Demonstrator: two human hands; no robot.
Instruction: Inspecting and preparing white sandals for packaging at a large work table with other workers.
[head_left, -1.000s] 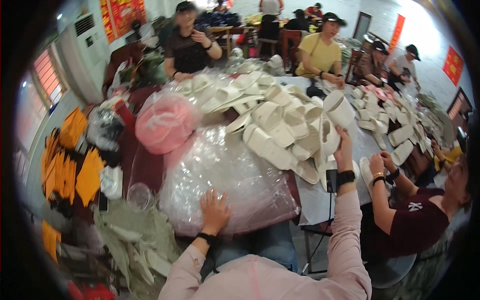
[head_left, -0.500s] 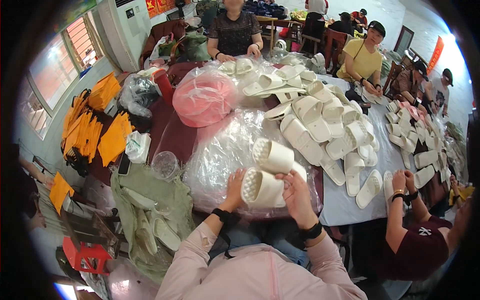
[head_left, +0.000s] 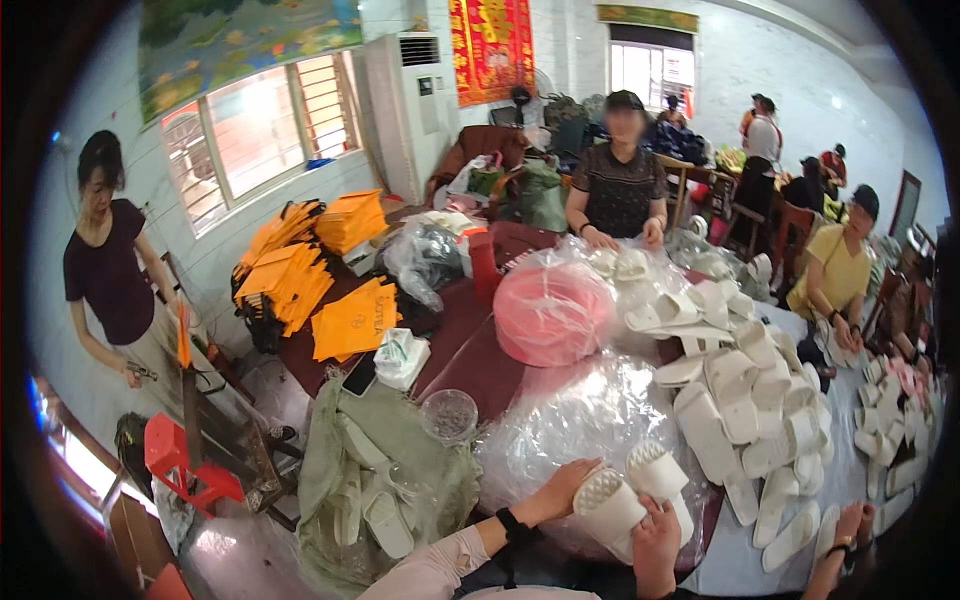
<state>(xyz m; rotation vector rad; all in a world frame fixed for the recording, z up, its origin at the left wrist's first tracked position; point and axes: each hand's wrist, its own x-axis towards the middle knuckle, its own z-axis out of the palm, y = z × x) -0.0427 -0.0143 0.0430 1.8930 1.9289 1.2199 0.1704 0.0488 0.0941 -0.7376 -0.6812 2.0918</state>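
A pair of cream-white slide slippers is in my hands, low in the view and right of the middle. My left hand is closed on the toe side of the nearer slipper, whose footbed looks bumpy. From below, my right hand grips the pair between the two, its thumb at the nearer strap. The other slipper lies just behind and to the right. Part of both soles is hidden by my hands. Under the pair spreads clear plastic film on the dark red table.
A heap of white slippers covers the right side. A pink wrapped bundle stands ahead. Left are orange bags, a white tissue pack, a clear tub and a green sack with slippers. Co-workers stand or sit around; one hand is close at right.
My view has swung left and up, so the scene sits further right and lower, and a standing person shows at far left. Both hands still hold the slippers.
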